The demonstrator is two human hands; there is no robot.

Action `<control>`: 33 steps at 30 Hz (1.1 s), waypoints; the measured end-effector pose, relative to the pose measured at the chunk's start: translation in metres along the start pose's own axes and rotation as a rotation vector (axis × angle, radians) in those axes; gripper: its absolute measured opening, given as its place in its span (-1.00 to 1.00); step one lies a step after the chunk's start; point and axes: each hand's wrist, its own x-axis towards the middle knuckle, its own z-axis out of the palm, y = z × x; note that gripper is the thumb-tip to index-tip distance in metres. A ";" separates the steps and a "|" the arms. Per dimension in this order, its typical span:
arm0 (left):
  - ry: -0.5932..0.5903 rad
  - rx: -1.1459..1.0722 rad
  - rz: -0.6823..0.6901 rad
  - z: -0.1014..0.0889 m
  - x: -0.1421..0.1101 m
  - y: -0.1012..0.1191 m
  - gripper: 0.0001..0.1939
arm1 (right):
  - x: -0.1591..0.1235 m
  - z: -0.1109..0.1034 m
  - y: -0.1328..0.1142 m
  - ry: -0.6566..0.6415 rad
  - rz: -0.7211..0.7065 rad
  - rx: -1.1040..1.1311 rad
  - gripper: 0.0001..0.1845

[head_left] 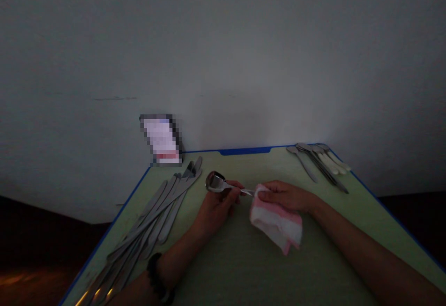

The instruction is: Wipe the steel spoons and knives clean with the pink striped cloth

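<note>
A shiny metal spoon (216, 183) lies across my two hands above the middle of the table, its bowl to the left. My left hand (219, 206) is closed around the spoon's neck, thumb on top. At the other end, my right hand (284, 195) pinches a pink and white cloth (277, 222) over the tip of the handle. The handle's end is hidden inside the cloth, whose loose corner hangs down toward the tabletop. A dark beaded bracelet circles my left wrist.
Several table knives (153, 222) lie in an overlapping pile along the left side of the blue-edged table (265, 278). Several spoons (318, 159), some with pale handles, sit at the back right. A phone (162, 139), blurred, leans on the wall behind.
</note>
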 end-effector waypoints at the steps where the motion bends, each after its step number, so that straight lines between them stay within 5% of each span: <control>1: -0.010 0.050 0.006 0.000 -0.001 0.001 -0.72 | 0.001 0.004 0.000 -0.009 -0.019 -0.026 -0.62; 6: 0.083 0.209 0.110 0.001 -0.004 0.005 -0.77 | 0.007 0.015 -0.002 0.017 -0.109 -0.288 -0.61; 11: 0.161 0.113 0.060 0.002 -0.002 0.008 -0.73 | 0.007 0.013 -0.001 0.017 -0.104 -0.227 -0.61; 15: 0.171 -0.051 0.035 0.000 0.000 0.007 -0.68 | 0.010 0.013 0.005 0.122 -0.120 -0.004 -0.61; 19: 0.115 0.021 0.063 -0.004 -0.003 0.003 -0.62 | 0.019 0.012 0.008 0.261 -0.196 0.518 -0.58; 26: -0.304 0.399 0.153 0.004 -0.015 0.016 -0.56 | 0.024 0.002 -0.001 0.292 -0.357 0.939 -0.51; 33: -0.193 0.284 0.067 0.002 -0.014 0.019 -0.56 | 0.015 -0.001 -0.005 0.274 -0.340 0.986 -0.57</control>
